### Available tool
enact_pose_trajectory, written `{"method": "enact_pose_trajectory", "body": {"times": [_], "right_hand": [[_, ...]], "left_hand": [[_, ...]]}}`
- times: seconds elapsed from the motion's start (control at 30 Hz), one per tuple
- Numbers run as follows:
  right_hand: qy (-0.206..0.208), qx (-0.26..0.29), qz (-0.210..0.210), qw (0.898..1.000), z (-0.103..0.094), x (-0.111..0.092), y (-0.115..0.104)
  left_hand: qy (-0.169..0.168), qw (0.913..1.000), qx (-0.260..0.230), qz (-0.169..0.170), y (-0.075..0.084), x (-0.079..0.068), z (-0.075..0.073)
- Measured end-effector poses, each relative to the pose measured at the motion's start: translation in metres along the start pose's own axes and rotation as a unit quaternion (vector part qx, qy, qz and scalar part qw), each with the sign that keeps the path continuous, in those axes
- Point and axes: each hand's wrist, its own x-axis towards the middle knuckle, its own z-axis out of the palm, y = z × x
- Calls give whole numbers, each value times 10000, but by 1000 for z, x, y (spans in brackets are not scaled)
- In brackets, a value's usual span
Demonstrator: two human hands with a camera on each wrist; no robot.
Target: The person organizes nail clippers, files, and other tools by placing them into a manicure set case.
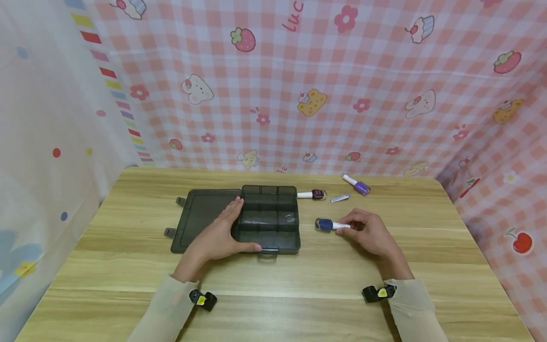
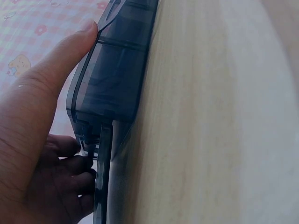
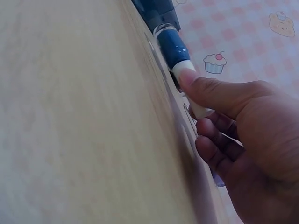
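I watch the left hand lie across the middle of a dark translucent compartment box; its grip is wide, the fingers extended over the hinge line and the thumb against the near edge, just beside a small tab. The lid is folded open to the left, its two latches outward, and this hand covers part of it.

In the right hand, I see a narrow grip: thumb and fingers pinch the white cap of a blue bottle. The bottle is held on its side, to the right of the box and apart from it, base toward it; I cannot tell whether it touches the wooden surface. The box's raised right wall stands between bottle and compartments.

Farther back, a dark red bottle lies by the box's far right corner, white cap toward the wall; I cannot tell whether they touch. Just right of it lies a silver nail clipper, with a purple bottle beyond. Pink checked cloth hangs behind the surface.
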Motion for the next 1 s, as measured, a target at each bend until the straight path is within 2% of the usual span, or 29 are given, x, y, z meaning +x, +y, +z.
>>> {"method": "enact_pose_trajectory", "body": {"times": [1.0], "right_hand": [[524, 753, -249, 9955, 10, 4, -51]], "left_hand": [[-31, 10000, 37, 28, 0, 1, 1]]}}
